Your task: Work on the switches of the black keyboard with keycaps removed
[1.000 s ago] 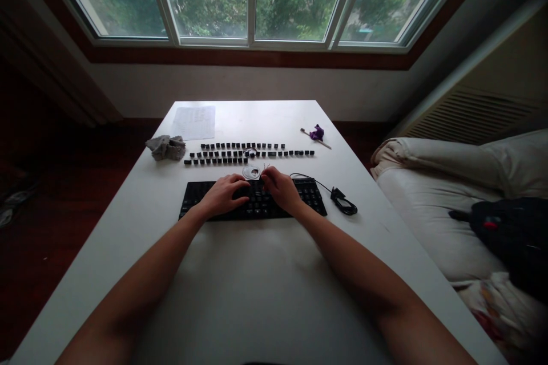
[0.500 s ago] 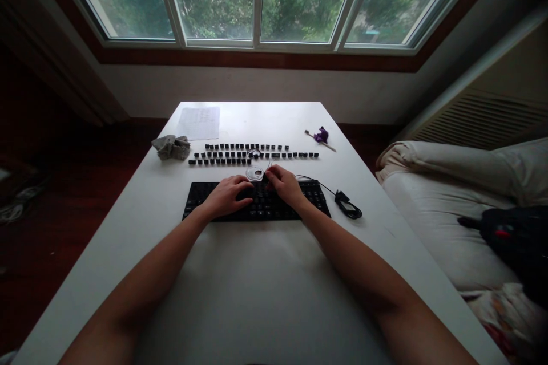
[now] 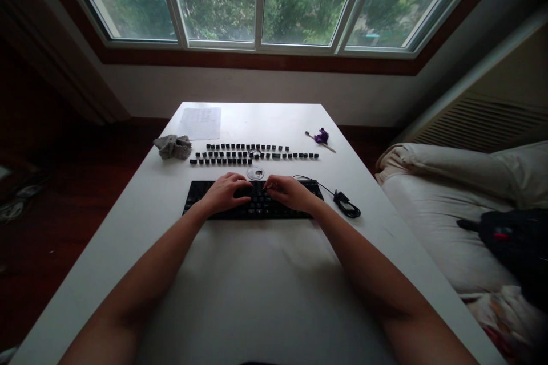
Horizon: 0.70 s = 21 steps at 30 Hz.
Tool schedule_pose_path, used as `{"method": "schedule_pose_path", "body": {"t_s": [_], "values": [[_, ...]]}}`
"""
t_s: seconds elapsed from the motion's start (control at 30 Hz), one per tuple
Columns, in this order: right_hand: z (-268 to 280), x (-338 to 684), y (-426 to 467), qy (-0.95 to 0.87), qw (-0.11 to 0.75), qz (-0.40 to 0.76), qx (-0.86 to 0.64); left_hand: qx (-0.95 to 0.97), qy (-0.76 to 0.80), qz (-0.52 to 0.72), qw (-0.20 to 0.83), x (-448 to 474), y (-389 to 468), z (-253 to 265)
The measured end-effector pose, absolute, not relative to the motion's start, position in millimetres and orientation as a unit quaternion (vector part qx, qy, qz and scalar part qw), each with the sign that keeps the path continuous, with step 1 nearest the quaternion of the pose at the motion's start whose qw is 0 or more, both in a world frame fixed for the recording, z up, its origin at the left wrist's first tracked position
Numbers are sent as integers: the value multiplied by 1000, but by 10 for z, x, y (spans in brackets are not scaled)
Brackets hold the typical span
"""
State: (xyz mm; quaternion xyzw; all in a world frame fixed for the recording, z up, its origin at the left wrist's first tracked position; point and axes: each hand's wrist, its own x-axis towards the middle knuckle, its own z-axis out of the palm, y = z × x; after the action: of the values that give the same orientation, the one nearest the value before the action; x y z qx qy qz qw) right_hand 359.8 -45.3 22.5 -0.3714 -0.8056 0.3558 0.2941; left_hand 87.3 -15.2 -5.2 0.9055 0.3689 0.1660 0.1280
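Observation:
A black keyboard (image 3: 257, 211) lies flat before me on the white table. My left hand (image 3: 225, 193) rests on its left-centre part, fingers stretched out and thumb apart, holding nothing visible. Over the right-centre keys is my right hand (image 3: 285, 189), closed in a pinch with its fingertips down at the keys. Whatever is between those fingertips is too small and dark to make out. Just behind the keyboard sits a round clear plastic piece (image 3: 256, 173). Beyond it, loose black keycaps (image 3: 226, 155) stand in 3 rows.
A grey cloth (image 3: 173, 147) lies at the table's left edge, near a sheet of paper (image 3: 200, 123). At the back right are a toothbrush (image 3: 329, 147) and a crumpled purple item (image 3: 321, 136). The keyboard's coiled cable (image 3: 351, 210) lies to its right. A couch (image 3: 423, 217) stands beyond.
My right hand has lowered toward the keys and turned flatter; the thin wire-like thing that stuck up by its fingers no longer shows. My left hand stays nearly in place.

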Motion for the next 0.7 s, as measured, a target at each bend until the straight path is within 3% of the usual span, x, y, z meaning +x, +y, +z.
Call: {"method": "schedule_pose_path", "body": {"t_s": [0.4,0.57,0.7], "values": [[233,3522,-471,-784,354,360,-361,902,372,180,127,938,-254,-56],[234,3355,-558,-701,443,481,-283,900,383,177,113,983,-281,-58],[136,3173,-616,-649,455,522,-315,893,400,183,100,1050,-324,-57]]}}
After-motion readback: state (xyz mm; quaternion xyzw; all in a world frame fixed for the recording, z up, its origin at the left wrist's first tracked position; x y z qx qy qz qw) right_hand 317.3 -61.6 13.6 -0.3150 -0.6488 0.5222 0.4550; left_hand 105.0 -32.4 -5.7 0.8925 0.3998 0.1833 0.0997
